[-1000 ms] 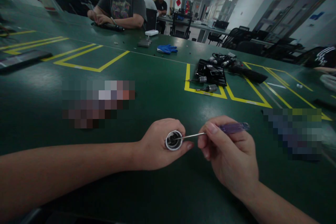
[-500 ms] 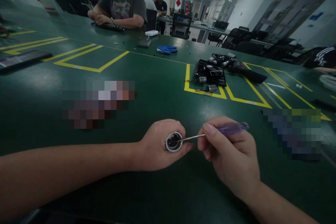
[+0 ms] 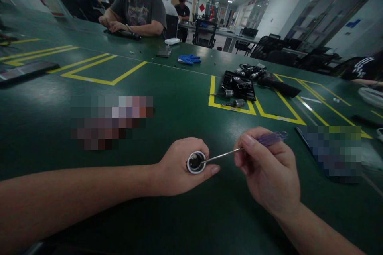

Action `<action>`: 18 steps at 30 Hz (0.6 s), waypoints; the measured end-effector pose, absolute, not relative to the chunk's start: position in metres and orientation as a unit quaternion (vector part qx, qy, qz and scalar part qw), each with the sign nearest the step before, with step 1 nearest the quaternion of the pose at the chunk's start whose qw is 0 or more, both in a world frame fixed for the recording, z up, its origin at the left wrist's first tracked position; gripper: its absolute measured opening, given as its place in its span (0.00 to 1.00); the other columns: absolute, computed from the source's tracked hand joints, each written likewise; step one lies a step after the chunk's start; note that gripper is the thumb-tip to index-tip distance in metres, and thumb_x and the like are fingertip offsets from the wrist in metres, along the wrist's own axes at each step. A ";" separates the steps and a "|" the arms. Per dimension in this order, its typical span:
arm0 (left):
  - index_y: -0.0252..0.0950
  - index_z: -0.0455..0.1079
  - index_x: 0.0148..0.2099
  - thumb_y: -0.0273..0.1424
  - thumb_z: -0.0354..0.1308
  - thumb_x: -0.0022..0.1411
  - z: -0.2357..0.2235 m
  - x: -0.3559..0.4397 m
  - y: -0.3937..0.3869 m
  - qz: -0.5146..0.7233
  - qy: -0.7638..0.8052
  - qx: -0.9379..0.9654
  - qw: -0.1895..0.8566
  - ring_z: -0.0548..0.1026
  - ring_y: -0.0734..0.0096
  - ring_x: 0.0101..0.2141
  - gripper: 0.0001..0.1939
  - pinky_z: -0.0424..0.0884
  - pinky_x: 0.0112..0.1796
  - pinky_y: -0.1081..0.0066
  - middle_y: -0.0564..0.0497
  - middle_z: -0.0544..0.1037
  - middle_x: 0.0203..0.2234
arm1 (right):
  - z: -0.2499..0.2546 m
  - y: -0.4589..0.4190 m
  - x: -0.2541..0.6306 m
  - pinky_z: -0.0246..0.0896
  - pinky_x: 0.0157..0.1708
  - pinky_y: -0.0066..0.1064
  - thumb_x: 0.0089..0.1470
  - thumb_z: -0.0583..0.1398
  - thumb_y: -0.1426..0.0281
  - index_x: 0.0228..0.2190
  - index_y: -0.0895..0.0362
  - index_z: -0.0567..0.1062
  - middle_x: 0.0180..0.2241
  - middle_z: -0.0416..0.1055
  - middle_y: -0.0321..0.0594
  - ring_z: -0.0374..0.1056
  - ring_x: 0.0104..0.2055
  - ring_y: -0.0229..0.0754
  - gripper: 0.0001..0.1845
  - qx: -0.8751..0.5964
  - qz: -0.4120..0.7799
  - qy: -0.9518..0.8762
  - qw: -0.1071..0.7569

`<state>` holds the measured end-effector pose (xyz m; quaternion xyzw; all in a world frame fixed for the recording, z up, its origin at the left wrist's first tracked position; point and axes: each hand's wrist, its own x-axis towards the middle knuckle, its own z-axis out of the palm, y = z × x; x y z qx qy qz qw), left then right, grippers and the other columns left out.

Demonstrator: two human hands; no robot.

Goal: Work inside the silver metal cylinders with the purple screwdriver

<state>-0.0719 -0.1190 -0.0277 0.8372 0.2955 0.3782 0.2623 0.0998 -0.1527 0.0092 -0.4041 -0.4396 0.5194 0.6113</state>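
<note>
My left hand [image 3: 182, 167] is closed around a small round part with a silver rim and a dark hollow inside [image 3: 196, 162]; its open end faces up towards me, and the rest is hidden in the fist. My right hand [image 3: 267, 167] grips a screwdriver by its clear purple handle [image 3: 271, 138]. The thin metal shaft slants down to the left, and its tip is at the right side of the hollow opening. What the tip touches inside is too small to tell.
Beyond my hands, two small motor-like parts with shafts [image 3: 236, 103] lie by a black case [image 3: 237, 83] and cables. A blue glove [image 3: 189, 59] lies further back. Blurred flat objects flank my hands, left and right. Across the green table [image 3: 167, 103] sits a person holding a dark object.
My right hand has moved slightly right and up with the screwdriver, so more of its shaft shows outside the round part. My left hand stays almost in place.
</note>
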 end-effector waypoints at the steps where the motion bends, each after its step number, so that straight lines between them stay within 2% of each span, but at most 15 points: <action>1: 0.34 0.62 0.26 0.32 0.59 0.55 -0.026 -0.072 -0.120 0.376 0.302 0.835 0.267 0.64 0.78 0.21 0.11 0.61 0.23 0.77 0.56 0.66 0.19 | 0.011 -0.150 0.102 0.49 0.11 0.17 0.48 0.63 0.69 0.22 0.58 0.72 0.14 0.67 0.32 0.58 0.15 0.29 0.07 -0.403 0.523 -0.426 0.618; 6: 0.33 0.62 0.27 0.34 0.60 0.55 -0.015 -0.069 -0.130 0.369 0.321 0.820 0.297 0.66 0.78 0.22 0.11 0.62 0.23 0.78 0.55 0.67 0.21 | 0.017 -0.138 0.115 0.45 0.10 0.18 0.51 0.60 0.70 0.22 0.58 0.68 0.14 0.63 0.28 0.53 0.13 0.27 0.09 -0.400 0.550 -0.374 0.631; 7: 0.33 0.62 0.27 0.34 0.59 0.55 -0.012 -0.068 -0.133 0.368 0.327 0.817 0.300 0.66 0.78 0.22 0.11 0.63 0.23 0.78 0.55 0.67 0.21 | 0.017 -0.137 0.118 0.47 0.11 0.18 0.53 0.59 0.70 0.24 0.59 0.69 0.16 0.63 0.28 0.53 0.13 0.27 0.08 -0.403 0.563 -0.365 0.623; 8: 0.33 0.62 0.27 0.34 0.59 0.55 -0.009 -0.066 -0.137 0.367 0.336 0.814 0.299 0.67 0.78 0.22 0.11 0.63 0.23 0.78 0.55 0.68 0.21 | 0.018 -0.136 0.121 0.55 0.14 0.20 0.56 0.58 0.69 0.28 0.60 0.70 0.20 0.66 0.30 0.58 0.16 0.28 0.07 -0.407 0.574 -0.353 0.616; 9: 0.33 0.63 0.27 0.34 0.59 0.55 -0.006 -0.065 -0.140 0.368 0.347 0.811 0.293 0.67 0.78 0.22 0.11 0.64 0.23 0.78 0.55 0.68 0.21 | 0.018 -0.135 0.125 0.64 0.22 0.25 0.58 0.56 0.67 0.36 0.61 0.71 0.29 0.70 0.35 0.66 0.24 0.32 0.09 -0.413 0.587 -0.343 0.607; 10: 0.33 0.63 0.28 0.34 0.59 0.55 -0.002 -0.063 -0.144 0.367 0.355 0.810 0.286 0.68 0.78 0.22 0.11 0.64 0.23 0.78 0.55 0.68 0.22 | 0.019 -0.135 0.128 0.68 0.30 0.32 0.58 0.56 0.66 0.41 0.60 0.70 0.37 0.71 0.39 0.69 0.32 0.37 0.12 -0.418 0.599 -0.333 0.597; 11: 0.34 0.63 0.29 0.35 0.60 0.55 0.001 -0.061 -0.147 0.369 0.366 0.809 0.276 0.68 0.77 0.23 0.11 0.65 0.24 0.77 0.55 0.69 0.22 | 0.021 -0.136 0.131 0.69 0.35 0.37 0.58 0.56 0.66 0.44 0.60 0.69 0.42 0.70 0.42 0.70 0.38 0.41 0.14 -0.422 0.609 -0.324 0.589; 13: 0.34 0.63 0.30 0.36 0.60 0.54 0.007 -0.055 -0.153 0.364 0.386 0.808 0.256 0.69 0.76 0.24 0.12 0.66 0.25 0.76 0.55 0.70 0.23 | 0.024 -0.138 0.138 0.67 0.40 0.41 0.58 0.57 0.66 0.47 0.59 0.68 0.46 0.68 0.44 0.69 0.43 0.44 0.16 -0.429 0.623 -0.309 0.577; 18: 0.35 0.63 0.38 0.39 0.57 0.55 0.016 -0.029 -0.147 0.331 0.496 0.784 0.174 0.72 0.69 0.30 0.13 0.69 0.30 0.70 0.52 0.71 0.30 | 0.030 -0.145 0.169 0.67 0.41 0.42 0.58 0.57 0.67 0.47 0.59 0.67 0.47 0.67 0.44 0.68 0.44 0.45 0.16 -0.439 0.631 -0.294 0.568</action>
